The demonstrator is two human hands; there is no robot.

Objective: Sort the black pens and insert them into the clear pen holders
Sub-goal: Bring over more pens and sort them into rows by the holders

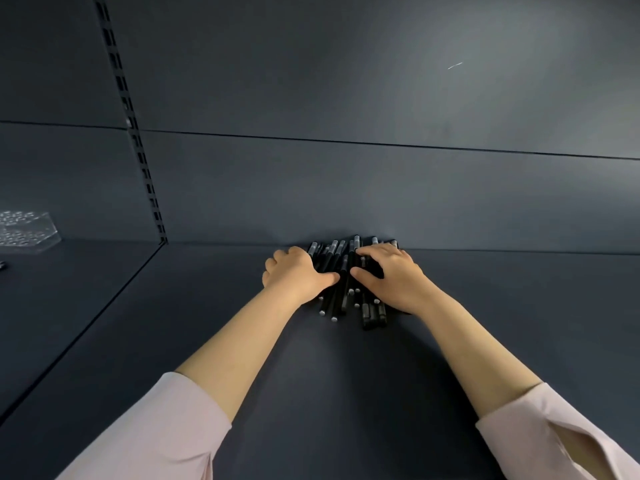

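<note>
A pile of several black pens [341,296] with silver ends lies on the dark shelf [311,375], pushed against the back wall. My left hand [294,273] rests on the left side of the pile, fingers curled over the pens, thumb pointing right. On the right side lies my right hand [389,275], fingers bent over the pens and thumb touching them. Both hands cover much of the pile. A clear pen holder [26,232] with rows of holes stands far to the left on the neighbouring shelf section.
A slotted metal upright [138,150] runs down the back wall and divides the left shelf section from this one. The dark back wall [346,188] stands directly behind the pens. A small dark object [1,265] sits at the left edge.
</note>
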